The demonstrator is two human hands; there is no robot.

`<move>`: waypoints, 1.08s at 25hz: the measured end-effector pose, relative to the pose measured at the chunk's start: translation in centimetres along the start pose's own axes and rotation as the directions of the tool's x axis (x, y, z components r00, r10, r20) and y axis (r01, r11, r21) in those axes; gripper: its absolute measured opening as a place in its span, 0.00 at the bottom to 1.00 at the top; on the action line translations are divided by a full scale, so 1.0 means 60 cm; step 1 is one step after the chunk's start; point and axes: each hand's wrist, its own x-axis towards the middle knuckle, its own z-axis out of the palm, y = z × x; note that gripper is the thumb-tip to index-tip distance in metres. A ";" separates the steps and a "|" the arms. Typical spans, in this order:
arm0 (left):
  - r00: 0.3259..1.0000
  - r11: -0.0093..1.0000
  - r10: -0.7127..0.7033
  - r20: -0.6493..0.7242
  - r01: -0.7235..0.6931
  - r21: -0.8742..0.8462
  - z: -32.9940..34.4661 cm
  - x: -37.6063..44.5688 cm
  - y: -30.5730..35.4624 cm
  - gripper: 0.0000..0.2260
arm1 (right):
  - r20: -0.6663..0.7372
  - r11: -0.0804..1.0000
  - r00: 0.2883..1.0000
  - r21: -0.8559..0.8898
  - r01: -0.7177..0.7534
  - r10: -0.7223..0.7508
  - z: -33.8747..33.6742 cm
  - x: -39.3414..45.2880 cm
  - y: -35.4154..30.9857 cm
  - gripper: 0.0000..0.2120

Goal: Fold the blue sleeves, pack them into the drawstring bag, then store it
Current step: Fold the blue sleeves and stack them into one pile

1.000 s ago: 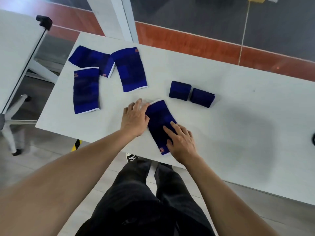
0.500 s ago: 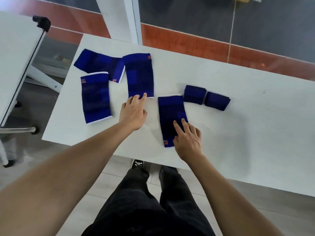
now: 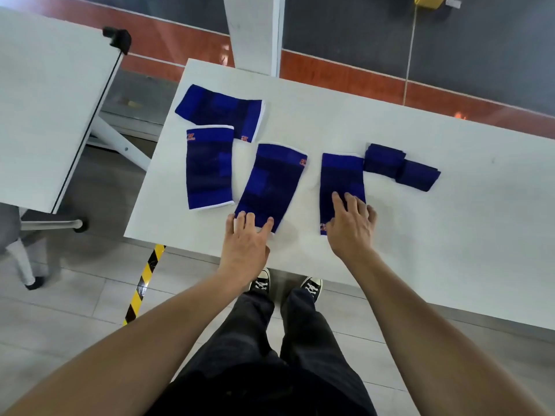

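Left hand (image 3: 246,238) flat, fingers straight, pressing the near hem of one flat blue knit sleeve (image 3: 271,183); right hand (image 3: 351,223) likewise released, fingertips resting on the next sleeve (image 3: 341,178). Two more flat sleeves (image 3: 208,168) beyond the left hand, two folded ones (image 3: 401,166) beyond the right, all on the white surface (image 3: 450,235). Likely light, soft, stretchy, limp when lifted; best pinched at the near hem and folded over. Drawstring bag not visible.

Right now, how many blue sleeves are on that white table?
6. Four lie flat: one at the far left, one below it, one under the left hand, one under the right hand. Two folded ones sit right of those.
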 end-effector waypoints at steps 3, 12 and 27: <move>0.999 0.994 0.023 0.023 -0.021 -0.109 0.005 -0.026 0.000 0.28 | -0.031 0.989 0.995 0.108 0.099 -0.096 0.010 -0.024 -0.063 0.18; 0.998 0.911 0.019 -0.065 -0.044 -0.410 0.023 -0.051 0.028 0.18 | 0.102 0.909 0.995 0.415 -0.038 -0.005 0.054 -0.079 -0.100 0.10; 0.882 0.828 -0.470 0.008 0.445 -0.342 0.007 -0.036 0.034 0.19 | -0.070 0.916 0.929 0.154 0.370 -0.364 0.054 -0.077 -0.072 0.22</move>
